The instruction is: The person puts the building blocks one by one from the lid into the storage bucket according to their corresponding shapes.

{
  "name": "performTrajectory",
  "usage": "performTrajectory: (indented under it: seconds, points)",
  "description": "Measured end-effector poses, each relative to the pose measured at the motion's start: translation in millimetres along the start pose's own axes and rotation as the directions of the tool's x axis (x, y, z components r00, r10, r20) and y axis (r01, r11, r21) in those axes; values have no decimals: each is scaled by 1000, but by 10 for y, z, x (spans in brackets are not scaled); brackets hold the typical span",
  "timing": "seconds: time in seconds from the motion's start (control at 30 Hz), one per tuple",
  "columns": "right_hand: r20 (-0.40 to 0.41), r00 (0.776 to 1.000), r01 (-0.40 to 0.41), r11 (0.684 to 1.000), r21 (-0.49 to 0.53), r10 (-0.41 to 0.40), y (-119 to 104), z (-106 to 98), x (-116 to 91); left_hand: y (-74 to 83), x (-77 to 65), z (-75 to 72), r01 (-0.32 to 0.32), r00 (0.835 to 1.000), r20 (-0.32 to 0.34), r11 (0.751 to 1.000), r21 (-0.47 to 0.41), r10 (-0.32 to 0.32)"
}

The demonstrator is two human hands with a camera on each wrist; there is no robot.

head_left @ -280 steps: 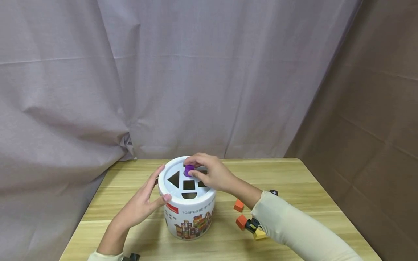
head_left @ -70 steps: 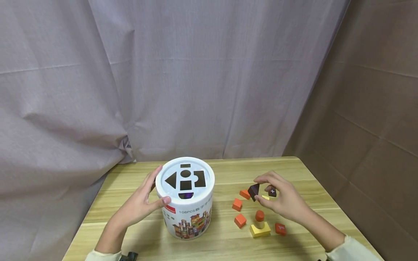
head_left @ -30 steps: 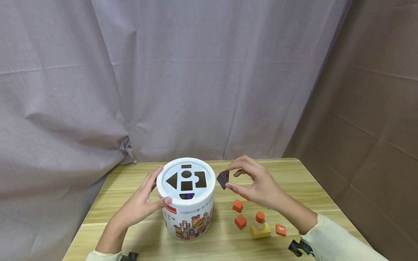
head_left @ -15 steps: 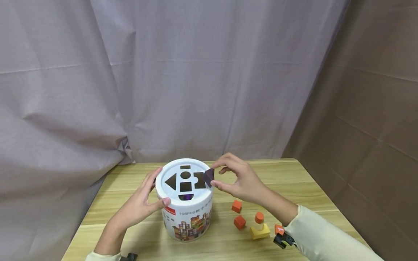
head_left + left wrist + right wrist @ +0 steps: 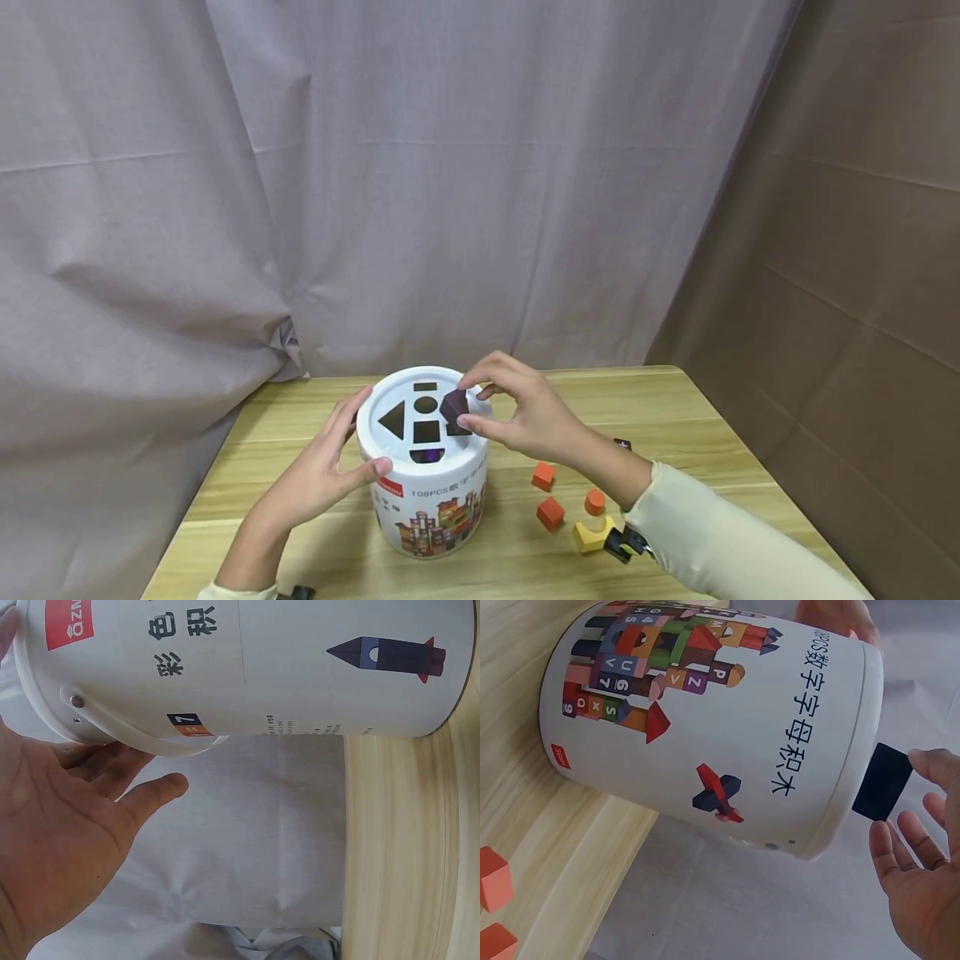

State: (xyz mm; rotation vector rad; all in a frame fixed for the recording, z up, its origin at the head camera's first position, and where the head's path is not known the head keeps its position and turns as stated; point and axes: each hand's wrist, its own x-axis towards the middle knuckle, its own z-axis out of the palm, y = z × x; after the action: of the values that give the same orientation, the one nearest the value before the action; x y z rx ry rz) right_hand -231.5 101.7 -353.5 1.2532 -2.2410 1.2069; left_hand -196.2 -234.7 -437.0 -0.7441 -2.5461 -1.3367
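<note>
Currently, the right hand [image 5: 528, 414] pinches a dark purple angular block [image 5: 453, 406] between thumb and fingertips over the holed white lid [image 5: 397, 392] of a printed white cylindrical bucket [image 5: 431, 517]. The left hand [image 5: 318, 477], thumb and fingers spread, rests against the bucket's rim. On the pale wooden tabletop [image 5: 502, 571], 2 orange-red blocks [image 5: 551, 513] lie near a curve-notched yellow block [image 5: 591, 537].

Draped-off corner, room type unclear: wood-grain table [image 5: 690, 450], grey curtain [image 5: 480, 183] behind, brown curtain [image 5: 847, 275] right.
</note>
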Motion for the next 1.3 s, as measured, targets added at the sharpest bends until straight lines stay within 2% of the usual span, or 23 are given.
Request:
performTrajectory:
  seconds: [0.17, 0.5, 0.83, 1.3]
  points:
    - [11, 1000, 18, 1000, -1, -18, -18, 57, 57, 11, 0, -5, -2, 1000, -1, 1000, -1, 2]
    - [27, 1000, -4, 1000, 22, 4, -43, 150, 121, 34, 3, -1, -2, 1000, 3, 1000, -4, 2]
    - [34, 999, 22, 1000, 20, -23, -36, 226, 200, 50, 8, 22, 6, 1000, 5, 1000, -1, -6]
    - [90, 996, -21, 1000, 23, 19, -51, 356, 292, 34, 22, 36, 13, 1000, 12, 1000, -10, -13]
